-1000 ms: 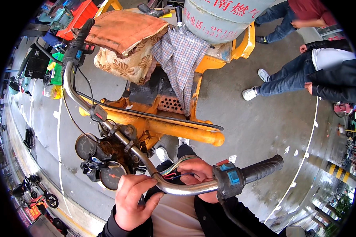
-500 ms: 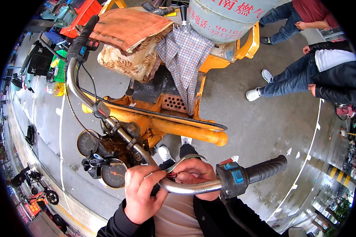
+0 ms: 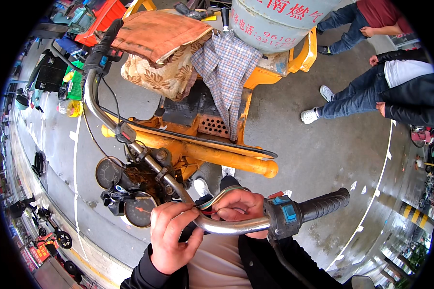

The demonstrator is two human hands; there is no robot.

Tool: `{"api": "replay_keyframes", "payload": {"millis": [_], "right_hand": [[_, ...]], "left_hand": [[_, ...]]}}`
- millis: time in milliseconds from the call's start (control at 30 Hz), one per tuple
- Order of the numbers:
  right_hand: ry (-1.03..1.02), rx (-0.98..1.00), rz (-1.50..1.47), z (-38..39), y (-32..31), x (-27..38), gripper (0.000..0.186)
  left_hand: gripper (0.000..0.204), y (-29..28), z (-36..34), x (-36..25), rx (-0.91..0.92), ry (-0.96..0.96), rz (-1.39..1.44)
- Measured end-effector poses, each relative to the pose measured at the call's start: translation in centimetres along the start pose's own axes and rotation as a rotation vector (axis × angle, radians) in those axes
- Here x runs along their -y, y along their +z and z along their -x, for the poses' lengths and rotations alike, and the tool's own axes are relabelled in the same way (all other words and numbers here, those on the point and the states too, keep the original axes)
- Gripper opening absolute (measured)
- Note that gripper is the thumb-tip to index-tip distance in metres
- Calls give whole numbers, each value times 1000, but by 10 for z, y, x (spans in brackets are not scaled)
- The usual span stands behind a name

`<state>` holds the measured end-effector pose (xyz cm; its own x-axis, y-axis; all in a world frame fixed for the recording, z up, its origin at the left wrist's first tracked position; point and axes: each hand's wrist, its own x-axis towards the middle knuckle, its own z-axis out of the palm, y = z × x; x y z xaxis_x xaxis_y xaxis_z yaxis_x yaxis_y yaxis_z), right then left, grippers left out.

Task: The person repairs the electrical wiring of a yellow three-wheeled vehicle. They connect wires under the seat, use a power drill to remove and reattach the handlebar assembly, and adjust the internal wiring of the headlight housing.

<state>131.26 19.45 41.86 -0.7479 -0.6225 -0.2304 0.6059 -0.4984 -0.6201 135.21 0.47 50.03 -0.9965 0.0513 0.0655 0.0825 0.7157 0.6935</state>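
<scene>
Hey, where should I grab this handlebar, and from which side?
Probably the handlebar is best held by the ribbed black rubber grip at the picture's right, coming from the right: it's roughly cylindrical, juts out beyond the switch box, and nothing covers it.

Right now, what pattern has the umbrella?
The umbrella is checked, best seen in the head view.

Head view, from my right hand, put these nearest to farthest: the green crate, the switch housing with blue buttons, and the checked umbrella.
From your right hand:
1. Switch housing: just to its right, on the handlebar.
2. Checked umbrella: ahead, toward the top of the picture.
3. Green crate: well out to the upper left.
</scene>
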Motion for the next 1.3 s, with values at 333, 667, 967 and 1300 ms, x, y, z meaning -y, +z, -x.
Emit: {"api": "replay_keyframes", "payload": {"millis": [333, 667, 967, 1300], "right_hand": [[-160, 78, 387, -7, 1, 8, 18], [-177, 60, 455, -8, 4, 12, 21], [-224, 112, 521, -10, -2, 14, 17], [-282, 115, 494, -13, -8, 11, 21]], "left_hand": [[42, -3, 4, -1, -3, -12, -5], [48, -7, 3, -1, 12, 47, -28], [48, -3, 0, 1, -6, 58, -51], [37, 14, -13, 5, 43, 61, 7]]}}
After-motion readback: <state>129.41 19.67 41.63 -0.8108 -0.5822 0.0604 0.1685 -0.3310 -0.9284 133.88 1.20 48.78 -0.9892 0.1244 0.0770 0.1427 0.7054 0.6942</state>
